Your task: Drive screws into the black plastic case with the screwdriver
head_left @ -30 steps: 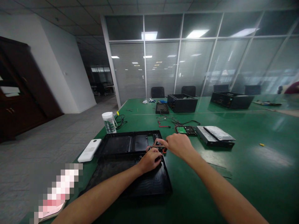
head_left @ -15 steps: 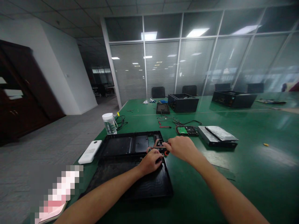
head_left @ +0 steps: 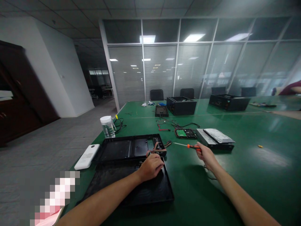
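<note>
The right hand (head_left: pixel 206 155) is closed around the orange-and-black handle of a screwdriver (head_left: pixel 194 147) above the table (head_left: pixel 188 191); its shaft points left – towards the striped wires (head_left: pixel 155 151) at the far black tray (head_left: pixel 117 148). The left hand (head_left: pixel 151 167), fingers curled, is over the near black tray (head_left: pixel 150 191), beside those wires – whether it grips anything, I cannot tell; a green circuit board (head_left: pixel 181 133) lies beyond the screwdriver.

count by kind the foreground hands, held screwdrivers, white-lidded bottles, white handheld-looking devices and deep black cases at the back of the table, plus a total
Foreground hands: 2
Held screwdriver: 1
White-lidded bottle: 1
White device: 1
Deep black cases: 2
Total: 7
</note>
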Available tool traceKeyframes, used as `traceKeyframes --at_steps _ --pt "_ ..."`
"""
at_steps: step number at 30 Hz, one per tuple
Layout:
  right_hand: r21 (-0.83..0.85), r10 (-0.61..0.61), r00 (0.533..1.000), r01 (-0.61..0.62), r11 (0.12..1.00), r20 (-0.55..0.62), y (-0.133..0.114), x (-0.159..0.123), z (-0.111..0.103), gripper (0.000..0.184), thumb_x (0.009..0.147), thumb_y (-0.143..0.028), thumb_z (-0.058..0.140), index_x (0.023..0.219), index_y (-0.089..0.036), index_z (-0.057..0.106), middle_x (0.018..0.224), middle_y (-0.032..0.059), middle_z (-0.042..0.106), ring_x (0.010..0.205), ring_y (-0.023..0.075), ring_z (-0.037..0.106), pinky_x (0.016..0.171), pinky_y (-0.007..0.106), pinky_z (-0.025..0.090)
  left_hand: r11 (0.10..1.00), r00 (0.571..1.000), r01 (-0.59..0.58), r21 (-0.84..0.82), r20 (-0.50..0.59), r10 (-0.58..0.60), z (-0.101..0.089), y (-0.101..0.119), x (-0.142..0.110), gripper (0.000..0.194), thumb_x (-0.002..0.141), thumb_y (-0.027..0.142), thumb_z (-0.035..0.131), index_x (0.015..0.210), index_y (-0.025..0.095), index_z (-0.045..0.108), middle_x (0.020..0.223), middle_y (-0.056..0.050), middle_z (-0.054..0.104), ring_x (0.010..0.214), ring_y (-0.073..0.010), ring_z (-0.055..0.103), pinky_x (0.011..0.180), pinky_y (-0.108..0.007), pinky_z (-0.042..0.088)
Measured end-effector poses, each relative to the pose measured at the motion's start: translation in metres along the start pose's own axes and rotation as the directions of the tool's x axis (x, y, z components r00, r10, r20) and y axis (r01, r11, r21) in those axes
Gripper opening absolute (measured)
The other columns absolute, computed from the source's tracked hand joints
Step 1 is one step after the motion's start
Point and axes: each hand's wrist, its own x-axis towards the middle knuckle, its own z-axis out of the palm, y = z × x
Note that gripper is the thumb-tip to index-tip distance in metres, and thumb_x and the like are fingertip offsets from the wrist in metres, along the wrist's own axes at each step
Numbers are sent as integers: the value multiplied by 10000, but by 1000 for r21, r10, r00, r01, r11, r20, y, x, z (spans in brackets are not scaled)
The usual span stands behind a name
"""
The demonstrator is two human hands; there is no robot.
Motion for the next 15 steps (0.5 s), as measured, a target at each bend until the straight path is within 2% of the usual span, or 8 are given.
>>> traceKeyframes --at_steps 2,3,7,9,12,15 --pt "177 24 993 -3 984 -118 12 5 -9 359 769 -564 459 742 -207 474 450 -104 280 315 59 197 303 188 137 997 995 -78 -18 58 79 0 -1 0 130 838 157 480 863 173 607 826 -49 621 911 -179 514 854 -319 406" --pt "227 25 992 5 974 -126 14 7 -10 345 766 -553 470 715 -213 455 458 -101 278 316 58 195 293 190 143 993 990 -111 -30 89 113 1 -2 0 128 830 153 486 839 180 611 805 -38 628 895 -172 521 851 -312 406" --pt "334 35 997 -12 943 -64 13 4 0 362 781 -547 468 645 -219 396 507 -72 332 348 62 266 291 192 218 983 974 -177 -39 139 181 1 -1 1 105 803 176 517 812 192 620 782 -23 644 874 -165 536 870 -316 399" --pt "351 29 999 -22 936 -15 9 -1 8 362 788 -557 461 680 -213 430 551 -52 388 393 70 339 325 196 291 981 972 -192 -6 134 191 0 1 2 99 794 231 541 833 183 619 814 -38 643 903 -180 529 886 -332 393" --pt "279 -23 990 -17 960 139 -1 -10 22 344 752 -530 547 840 -200 509 671 -20 495 516 91 460 453 220 404 968 963 -236 82 154 221 -5 6 5 150 818 273 517 858 163 611 841 -62 630 943 -198 511 883 -346 392" --pt "66 -119 949 104 992 292 -16 -30 41 333 721 -482 615 838 -193 499 697 -24 513 523 85 458 504 231 404 940 949 -279 197 208 238 -18 9 12 198 861 273 446 859 150 602 858 -77 616 962 -212 500 860 -353 393"
